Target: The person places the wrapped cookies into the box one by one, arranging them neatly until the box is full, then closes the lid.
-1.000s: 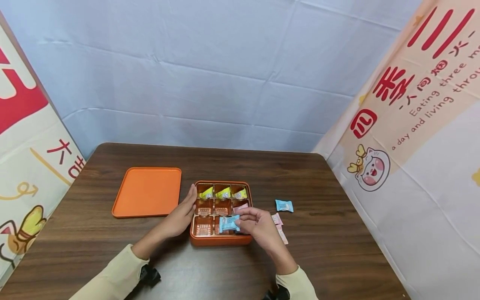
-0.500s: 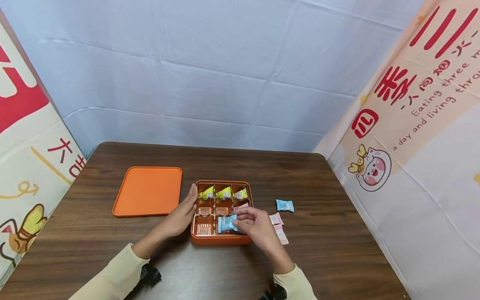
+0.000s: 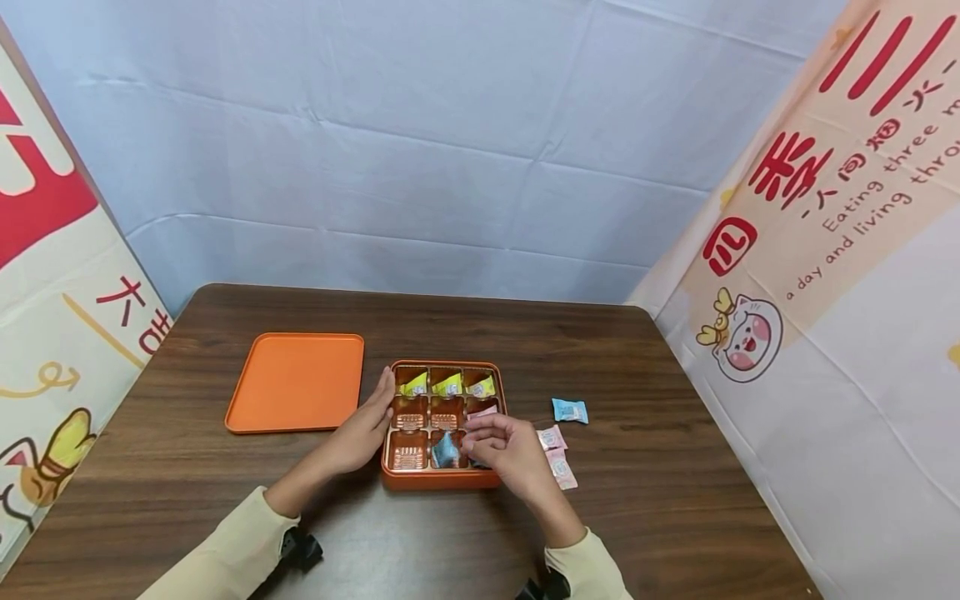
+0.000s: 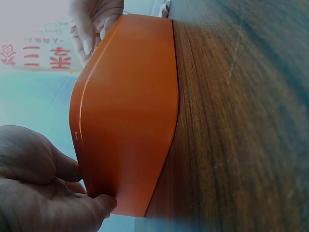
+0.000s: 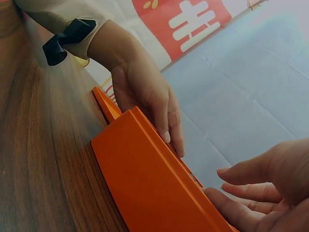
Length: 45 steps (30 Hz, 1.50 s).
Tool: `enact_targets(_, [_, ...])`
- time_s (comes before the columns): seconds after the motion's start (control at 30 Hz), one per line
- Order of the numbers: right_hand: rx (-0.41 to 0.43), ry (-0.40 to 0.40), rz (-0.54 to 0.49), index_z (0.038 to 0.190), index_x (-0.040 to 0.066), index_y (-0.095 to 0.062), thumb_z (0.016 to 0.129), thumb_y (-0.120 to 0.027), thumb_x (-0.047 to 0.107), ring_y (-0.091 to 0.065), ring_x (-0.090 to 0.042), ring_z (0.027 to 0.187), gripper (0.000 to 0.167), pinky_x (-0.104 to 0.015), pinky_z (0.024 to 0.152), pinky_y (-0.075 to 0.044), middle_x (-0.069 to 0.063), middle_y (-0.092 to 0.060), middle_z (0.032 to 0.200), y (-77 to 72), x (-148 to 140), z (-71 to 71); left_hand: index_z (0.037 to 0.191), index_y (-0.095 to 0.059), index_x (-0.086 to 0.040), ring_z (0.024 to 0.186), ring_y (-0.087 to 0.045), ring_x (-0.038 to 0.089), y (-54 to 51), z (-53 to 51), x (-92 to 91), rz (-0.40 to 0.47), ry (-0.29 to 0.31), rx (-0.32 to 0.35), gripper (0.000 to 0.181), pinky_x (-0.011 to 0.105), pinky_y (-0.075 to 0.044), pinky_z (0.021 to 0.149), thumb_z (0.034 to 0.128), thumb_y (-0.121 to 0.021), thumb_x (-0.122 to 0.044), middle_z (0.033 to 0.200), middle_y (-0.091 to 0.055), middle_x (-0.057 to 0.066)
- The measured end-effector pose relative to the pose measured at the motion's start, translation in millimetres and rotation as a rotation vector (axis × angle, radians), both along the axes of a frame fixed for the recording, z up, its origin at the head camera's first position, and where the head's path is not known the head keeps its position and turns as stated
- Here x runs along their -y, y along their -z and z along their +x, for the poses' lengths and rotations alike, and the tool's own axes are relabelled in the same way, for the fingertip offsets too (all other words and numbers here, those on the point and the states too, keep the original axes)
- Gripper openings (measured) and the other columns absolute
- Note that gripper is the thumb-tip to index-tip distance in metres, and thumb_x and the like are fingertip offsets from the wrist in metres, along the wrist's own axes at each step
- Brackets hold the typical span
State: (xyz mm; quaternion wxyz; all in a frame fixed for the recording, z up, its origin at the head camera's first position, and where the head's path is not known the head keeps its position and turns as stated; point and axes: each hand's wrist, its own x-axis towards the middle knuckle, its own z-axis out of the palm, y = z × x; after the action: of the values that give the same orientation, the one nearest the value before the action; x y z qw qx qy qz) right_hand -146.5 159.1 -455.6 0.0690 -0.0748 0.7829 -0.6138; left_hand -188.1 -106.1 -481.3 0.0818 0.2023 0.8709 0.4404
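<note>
An orange box (image 3: 442, 481) with a gold tray divided into compartments stands on the table. Flat against its left side rests my left hand (image 3: 362, 429), its fingers extended along the wall. My right hand (image 3: 513, 454) hovers over the box's right part, fingers loosely bent and thumb apart from them, holding nothing. A blue wrapped candy (image 3: 445, 451) sits tilted in the front middle compartment, just left of those fingertips. Yellow wrapped candies (image 3: 448, 384) fill the back row. A pink candy (image 3: 482, 412) lies in the middle row's right compartment. The front right compartment is mostly hidden by my right hand.
To the left lies a square orange lid (image 3: 296, 383). Right of the box are another blue candy (image 3: 570, 411) and pink candies (image 3: 561, 468), partly behind my right wrist. The brown wooden table (image 3: 420, 550) ends at a pale cloth backdrop (image 3: 420, 167).
The blue candy, pinched by my right hand before, has been let go and now sits in the front middle compartment. My left hand has stayed against the box.
</note>
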Motion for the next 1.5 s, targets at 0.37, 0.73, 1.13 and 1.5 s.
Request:
enact_targets(0.37, [-0.001,0.039,0.037,0.115,-0.008,-0.070,0.091,-0.071,-0.004,-0.073,-0.031,0.088,0.025,-0.026,0.076,-0.059,-0.022,-0.073,0.101,-0.3,-1,-0.6,0.158,-0.002,0.007,0.153,0.000,0.037,2.1,-0.1,-0.4,0.005,-0.002,-0.007,0.061,0.055,-0.011,0.120,0.1091,-0.036,-0.004,0.166,0.011,0.020])
enact_targets(0.73, [0.001,0.052,-0.010,0.115,-0.004,-0.072,0.090,-0.074,0.000,-0.073,-0.030,0.089,0.025,-0.029,0.076,-0.060,-0.019,-0.074,0.102,-1.7,-6,1.7,0.158,-0.002,0.008,0.153,0.000,0.038,0.4,0.8,-0.6,0.001,0.000,-0.005,0.061,0.056,-0.011,0.120,0.1091,-0.036,-0.004,0.166,0.011,0.020])
enact_targets(1.13, [0.029,0.161,-0.085,0.112,-0.011,-0.069,0.091,-0.072,-0.004,-0.073,-0.041,0.090,0.023,-0.037,0.076,-0.061,-0.025,-0.072,0.098,-3.7,-30,5.3,0.158,-0.003,0.008,0.153,0.000,0.038,0.1,0.6,-1.2,-0.002,-0.004,-0.002,0.061,0.056,-0.011,0.120,0.1089,-0.037,-0.004,0.166,0.010,0.020])
enact_targets(1.5, [-0.013,0.243,-0.099,0.108,-0.012,-0.070,0.092,-0.071,-0.005,-0.075,-0.032,0.084,0.018,-0.041,0.076,-0.061,-0.027,-0.072,0.098,-4.6,-46,11.6,0.158,-0.003,0.009,0.153,-0.001,0.038,0.3,0.5,-1.1,-0.008,-0.006,-0.007,0.061,0.056,-0.012,0.120,0.1090,-0.037,-0.004,0.166,0.009,0.020])
